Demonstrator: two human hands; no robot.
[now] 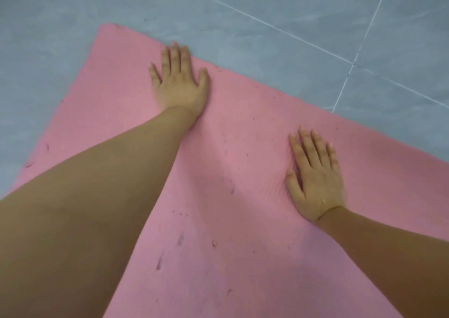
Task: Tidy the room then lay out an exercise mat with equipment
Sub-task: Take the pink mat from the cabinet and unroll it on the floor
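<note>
A pink exercise mat [238,133] lies unrolled on the floor and fills most of the head view, with small dark scuffs on its surface. My left hand [178,81] presses flat on the mat close to its far edge, fingers straight and spread. My right hand [314,174] presses flat on the mat further right and nearer to me, fingers straight, a thin bracelet at the wrist. The mat wrinkles slightly beside the right thumb. No exercise equipment is in view.
Grey floor tiles [279,4] with white grout lines surround the mat at the top, the left and the right. The mat's far left corner [107,27] lies flat on the tiles.
</note>
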